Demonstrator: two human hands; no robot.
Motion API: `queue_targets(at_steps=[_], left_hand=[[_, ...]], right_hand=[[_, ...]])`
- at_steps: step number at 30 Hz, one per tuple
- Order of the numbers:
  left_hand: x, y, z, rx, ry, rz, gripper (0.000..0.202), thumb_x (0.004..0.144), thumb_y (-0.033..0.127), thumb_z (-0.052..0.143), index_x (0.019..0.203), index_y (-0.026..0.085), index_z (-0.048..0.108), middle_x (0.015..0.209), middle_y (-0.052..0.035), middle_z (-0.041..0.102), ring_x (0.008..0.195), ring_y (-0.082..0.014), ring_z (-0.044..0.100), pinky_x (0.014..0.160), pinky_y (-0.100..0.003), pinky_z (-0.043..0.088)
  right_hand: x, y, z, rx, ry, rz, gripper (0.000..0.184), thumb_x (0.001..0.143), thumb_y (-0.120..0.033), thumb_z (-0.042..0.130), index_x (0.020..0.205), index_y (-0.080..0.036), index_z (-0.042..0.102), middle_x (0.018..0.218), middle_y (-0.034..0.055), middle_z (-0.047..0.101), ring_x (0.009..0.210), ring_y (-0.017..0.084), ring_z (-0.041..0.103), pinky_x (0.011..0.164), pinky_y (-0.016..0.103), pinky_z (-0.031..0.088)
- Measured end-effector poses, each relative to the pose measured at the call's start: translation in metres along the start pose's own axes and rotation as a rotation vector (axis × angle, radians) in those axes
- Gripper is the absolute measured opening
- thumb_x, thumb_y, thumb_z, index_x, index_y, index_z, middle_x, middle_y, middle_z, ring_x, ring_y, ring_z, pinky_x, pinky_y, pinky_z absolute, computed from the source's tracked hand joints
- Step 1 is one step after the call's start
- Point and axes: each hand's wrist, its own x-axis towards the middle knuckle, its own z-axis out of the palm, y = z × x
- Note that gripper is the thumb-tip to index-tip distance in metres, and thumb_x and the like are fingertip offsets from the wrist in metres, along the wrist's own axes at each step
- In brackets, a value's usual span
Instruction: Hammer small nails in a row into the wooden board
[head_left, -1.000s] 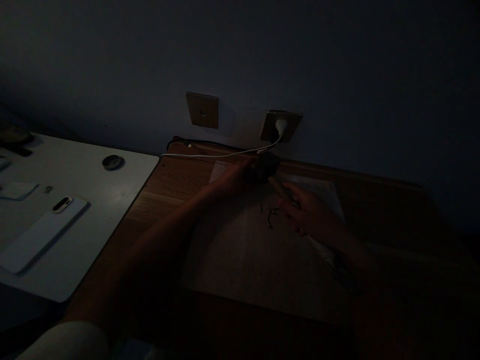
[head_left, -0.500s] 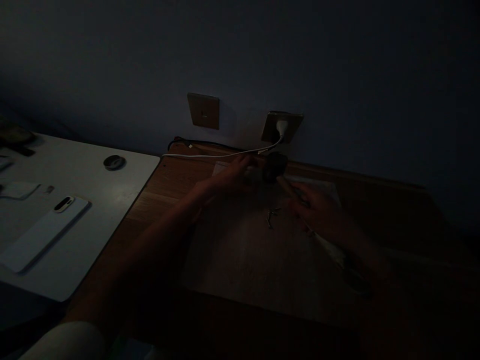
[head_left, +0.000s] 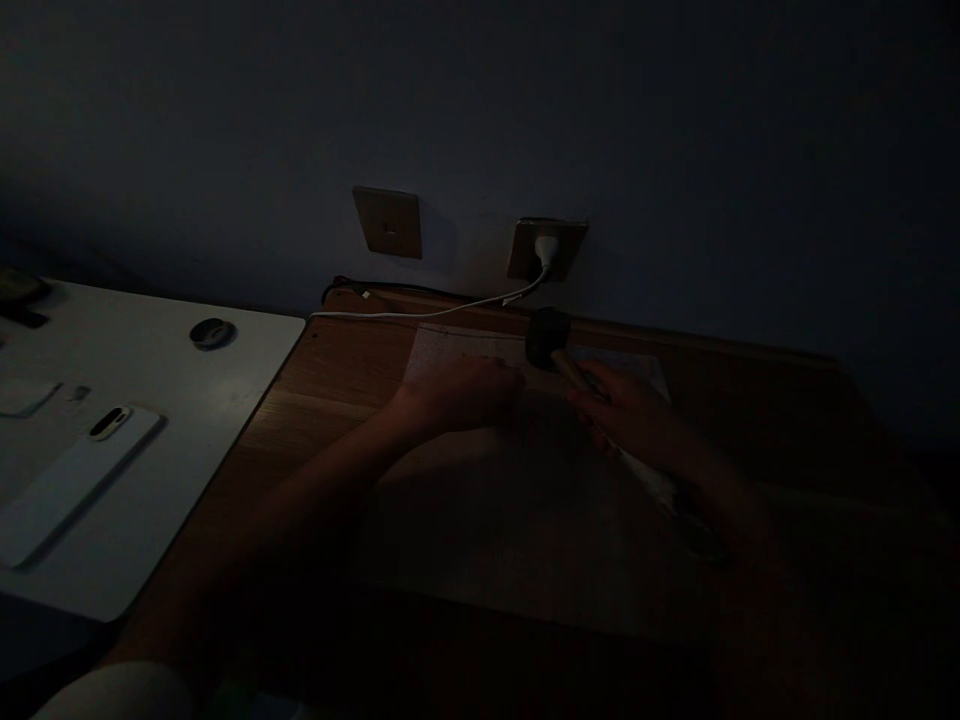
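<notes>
The picture is very dark. My right hand [head_left: 626, 405] is wrapped round the wooden handle of a mallet [head_left: 549, 338], whose black head lies at the far edge of a pale sheet or board [head_left: 480, 510]. My left hand [head_left: 469, 390] is curled over the left and middle part of that sheet, close to the mallet's head. Its fingers look closed, but the tips are in shadow and I cannot make out what they hold. The small metal pins or screws seen earlier on the sheet do not show now.
A wooden table [head_left: 300, 400] carries the sheet. To its left stands a white table [head_left: 225, 375] with a white phone [head_left: 82, 480] and a dark round ring [head_left: 212, 334]. A white cable [head_left: 420, 315] runs along the wall to a socket [head_left: 547, 248].
My left hand has come nearer and down over the spot where the small metal pieces lay; they are out of sight now. My right hand keeps its hold on the mallet. The view has shifted slightly.
</notes>
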Motion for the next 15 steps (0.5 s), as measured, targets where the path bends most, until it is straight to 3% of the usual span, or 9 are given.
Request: queue_targets(at_steps=[4, 10, 12, 15], left_hand=[[0.0, 0.004, 0.001, -0.137, -0.05, -0.027, 0.001, 0.088, 0.019, 0.072, 0.089, 0.019, 0.072, 0.081, -0.0062, 0.072, 0.069, -0.0222, 0.067, 0.065, -0.033, 0.046], [0.004, -0.001, 0.003, -0.305, 0.048, 0.145, 0.016, 0.085, 0.005, 0.061, 0.088, 0.019, 0.067, 0.081, -0.0014, 0.071, 0.07, -0.017, 0.066, 0.062, -0.028, 0.044], [0.007, -0.006, 0.007, -0.348, 0.129, 0.156, 0.02, 0.085, 0.004, 0.058, 0.092, 0.02, 0.068, 0.083, -0.0012, 0.073, 0.072, -0.0161, 0.067, 0.064, -0.027, 0.046], [0.015, -0.018, 0.015, -0.385, 0.382, 0.114, 0.028, 0.087, 0.006, 0.061, 0.11, 0.02, 0.069, 0.101, -0.0042, 0.077, 0.09, -0.0187, 0.071, 0.078, -0.029, 0.052]], right_hand=[[0.0, 0.0, 0.0, 0.008, -0.014, 0.01, 0.042, 0.1, -0.027, 0.054, 0.14, -0.016, 0.057, 0.066, -0.0056, 0.057, 0.044, 0.012, 0.056, 0.037, 0.022, 0.046], [0.0, 0.002, 0.0, 0.0, -0.005, -0.012, 0.038, 0.101, -0.028, 0.055, 0.137, -0.019, 0.06, 0.066, -0.0054, 0.058, 0.043, 0.011, 0.056, 0.037, 0.02, 0.044], [0.0, 0.001, 0.0, 0.017, -0.006, -0.008, 0.038, 0.1, -0.026, 0.055, 0.137, -0.02, 0.059, 0.066, -0.0057, 0.058, 0.043, 0.011, 0.057, 0.037, 0.02, 0.044], [0.0, -0.001, 0.0, 0.019, -0.014, -0.004, 0.032, 0.099, -0.026, 0.054, 0.13, -0.019, 0.062, 0.065, -0.0053, 0.057, 0.043, 0.012, 0.056, 0.037, 0.021, 0.045]])
